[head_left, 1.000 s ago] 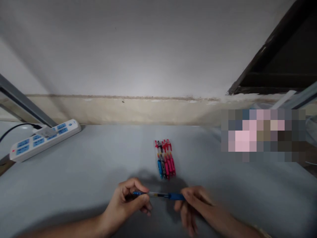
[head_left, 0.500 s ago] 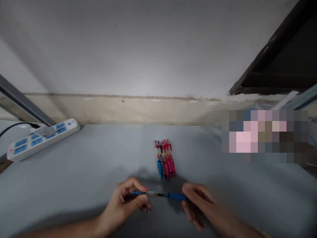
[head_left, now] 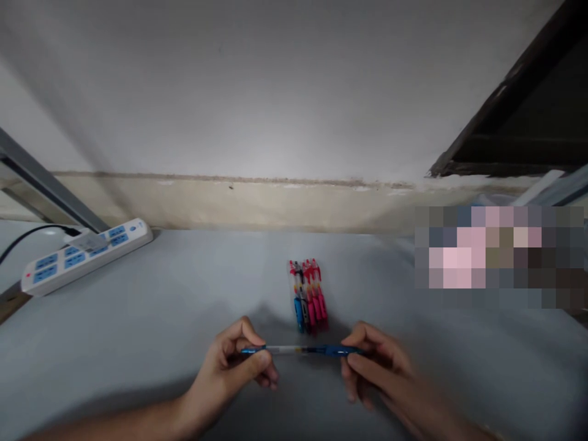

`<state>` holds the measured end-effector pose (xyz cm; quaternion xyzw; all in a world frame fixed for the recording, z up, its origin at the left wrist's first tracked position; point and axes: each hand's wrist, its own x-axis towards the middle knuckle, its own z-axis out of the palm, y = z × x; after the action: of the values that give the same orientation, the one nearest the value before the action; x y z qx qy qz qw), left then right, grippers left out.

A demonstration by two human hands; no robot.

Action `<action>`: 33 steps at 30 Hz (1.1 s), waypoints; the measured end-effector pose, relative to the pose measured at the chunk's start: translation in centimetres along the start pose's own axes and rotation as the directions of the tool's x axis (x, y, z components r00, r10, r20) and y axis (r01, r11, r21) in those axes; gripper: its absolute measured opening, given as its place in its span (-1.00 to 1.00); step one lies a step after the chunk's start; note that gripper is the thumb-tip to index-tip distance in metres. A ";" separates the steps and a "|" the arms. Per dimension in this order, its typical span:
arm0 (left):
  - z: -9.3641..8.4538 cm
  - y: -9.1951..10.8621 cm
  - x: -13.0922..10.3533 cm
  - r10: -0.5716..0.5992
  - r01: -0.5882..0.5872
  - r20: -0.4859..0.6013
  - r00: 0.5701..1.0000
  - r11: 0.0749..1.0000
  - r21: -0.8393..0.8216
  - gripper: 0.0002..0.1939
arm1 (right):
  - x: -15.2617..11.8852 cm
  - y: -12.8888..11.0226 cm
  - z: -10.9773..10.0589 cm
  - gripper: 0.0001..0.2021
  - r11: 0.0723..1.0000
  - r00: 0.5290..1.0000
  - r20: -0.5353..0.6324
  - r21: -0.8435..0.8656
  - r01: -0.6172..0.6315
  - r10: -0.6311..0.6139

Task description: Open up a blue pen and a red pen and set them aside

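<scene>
A blue pen (head_left: 290,350) with a clear barrel lies level between my two hands, just above the table. My left hand (head_left: 241,355) pinches its blue end between thumb and forefinger. At the other end, my right hand (head_left: 379,361) has thumb and fingers closed on the dark blue grip. Behind the held pen, several pens (head_left: 309,297) rest side by side in a row on the table. One has a light blue grip, one a dark grip, and the others are pink; their clips point to the wall.
On the left stands a white power strip (head_left: 87,257) with a plug and black cable in it. A pixelated patch (head_left: 496,257) hides things at the right. The grey table (head_left: 206,269) meets a wall (head_left: 275,205) at the back.
My right hand has shifted slightly right and up, and the pen has become more level, with more of its middle showing. The left hand still pinches its end.
</scene>
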<state>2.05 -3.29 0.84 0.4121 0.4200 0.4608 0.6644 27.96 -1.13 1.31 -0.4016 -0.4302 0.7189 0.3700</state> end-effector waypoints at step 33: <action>0.3 -0.1 0.3 -0.025 0.029 0.083 0.996 0.998 -0.050 -0.71 | -0.5 1.6 -0.2 -0.59 0.879 0.990 0.051 -0.457 0.137 -0.128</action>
<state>2.42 -3.04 0.73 0.4080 0.3857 0.4449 0.6977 28.03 -2.04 -0.07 -0.4404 -0.6178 0.5737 0.3086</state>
